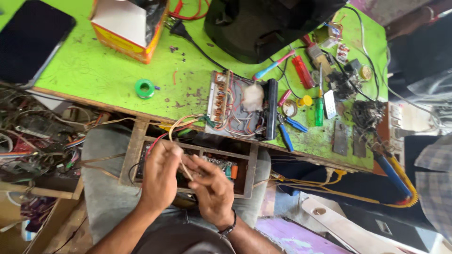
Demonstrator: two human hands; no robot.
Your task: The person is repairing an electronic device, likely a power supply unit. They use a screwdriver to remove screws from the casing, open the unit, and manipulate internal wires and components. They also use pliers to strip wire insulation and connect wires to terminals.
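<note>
Both hands together low over the lap, fingers pinching thin pale wires (181, 141). Left hand (160, 176) curled shut around the wire strands, thumb and forefinger pressed on them; right hand (212, 188) closed likewise on the same strands just beside, fingertips nearly touching the left's. A dark band at the right wrist.

From the pinch, wires looping upward and away to a circuit board (240, 106) lying at the near edge of the green table (94, 70), just beyond the hands. Directly under the grip, a wooden drawer (188, 155) pulled out, with small components inside.

Further up and right of the grip: blue-handled pliers (287, 131), a green screwdriver (319, 110), a red tool (302, 71). Up and left of it: a green tape roll (145, 88), an open cardboard box (127, 28), a dark phone (33, 40). Far beyond, a black casing (263, 23). Left of the hands, a tangle of wires (37, 136).
</note>
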